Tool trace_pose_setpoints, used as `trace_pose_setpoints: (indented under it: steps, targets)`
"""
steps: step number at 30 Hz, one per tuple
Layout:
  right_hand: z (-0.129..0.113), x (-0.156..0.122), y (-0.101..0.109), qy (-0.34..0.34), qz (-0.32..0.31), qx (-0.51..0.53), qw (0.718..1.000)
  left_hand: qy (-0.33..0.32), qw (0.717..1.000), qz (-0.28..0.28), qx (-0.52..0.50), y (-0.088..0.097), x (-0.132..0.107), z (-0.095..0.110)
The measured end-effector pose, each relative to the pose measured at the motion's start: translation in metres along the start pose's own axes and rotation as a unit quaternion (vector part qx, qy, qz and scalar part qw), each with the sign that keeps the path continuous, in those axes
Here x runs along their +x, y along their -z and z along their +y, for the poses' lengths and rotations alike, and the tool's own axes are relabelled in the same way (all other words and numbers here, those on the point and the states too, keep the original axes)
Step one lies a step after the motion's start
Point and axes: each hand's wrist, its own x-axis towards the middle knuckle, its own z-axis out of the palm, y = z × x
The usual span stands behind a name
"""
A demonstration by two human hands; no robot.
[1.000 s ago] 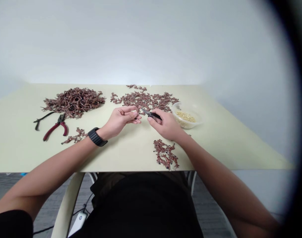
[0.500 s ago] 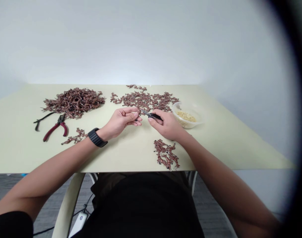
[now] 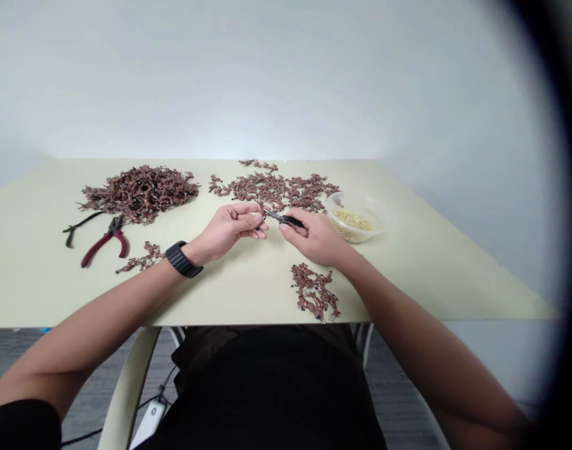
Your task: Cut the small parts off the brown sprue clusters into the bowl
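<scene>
My left hand (image 3: 224,231) pinches a small brown figurine (image 3: 261,210) between thumb and fingers, much of it covered by them. Closed around dark-handled pliers (image 3: 290,220), my right hand (image 3: 321,239) points their slim metal tip left, at the figurine; whether the jaws grip it is too small to tell. Just behind both hands lies a spread of similar brown figurines (image 3: 267,187). A clear plastic bowl (image 3: 378,226) holding tiny gold-coloured pieces (image 3: 353,220) stands beyond my right hand. A smaller cluster of figurines (image 3: 315,292) lies nearer my body, below that hand.
A large heap of brown figurines (image 3: 140,190) covers the back left of the pale table (image 3: 239,290). Red-handled pliers (image 3: 96,249) and a black strap-like item (image 3: 82,224) lie in front of it. A few figurines (image 3: 142,257) lie by my left wrist.
The pliers' tip has shifted slightly left, close against the figurine at my left fingertips. Both hands otherwise stay almost in place, and the piles look the same.
</scene>
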Motion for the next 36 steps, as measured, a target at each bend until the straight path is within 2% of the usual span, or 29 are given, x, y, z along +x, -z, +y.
trace_pose_setpoints:
  steps: [4,7,11,16,21,27,36]
  targets:
    - [0.002,0.000,0.000,0.014,0.002,-0.024,1.000,0.037,0.998,-0.023,-0.034,-0.001,0.000,0.002]
    - [0.005,0.001,0.001,0.012,0.022,-0.046,0.999,0.027,0.999,-0.005,-0.030,-0.001,0.002,0.001]
    - [0.009,0.001,0.000,-0.011,0.042,-0.066,0.997,-0.046,0.992,0.069,0.095,0.003,0.005,-0.004]
    - [0.006,0.001,-0.006,0.017,0.024,-0.057,0.998,-0.128,0.950,0.148,0.243,0.003,0.004,-0.008]
    - [0.002,0.000,-0.012,0.045,0.044,-0.070,0.996,-0.156,0.935,0.145,0.284,-0.006,0.001,-0.010]
    - [0.002,-0.001,-0.012,0.027,0.032,-0.053,0.998,-0.217,0.899,0.166,0.343,-0.008,0.000,-0.013]
    - [0.000,-0.001,-0.011,0.025,0.019,-0.033,0.999,-0.226,0.894,0.157,0.355,-0.007,0.000,-0.015]
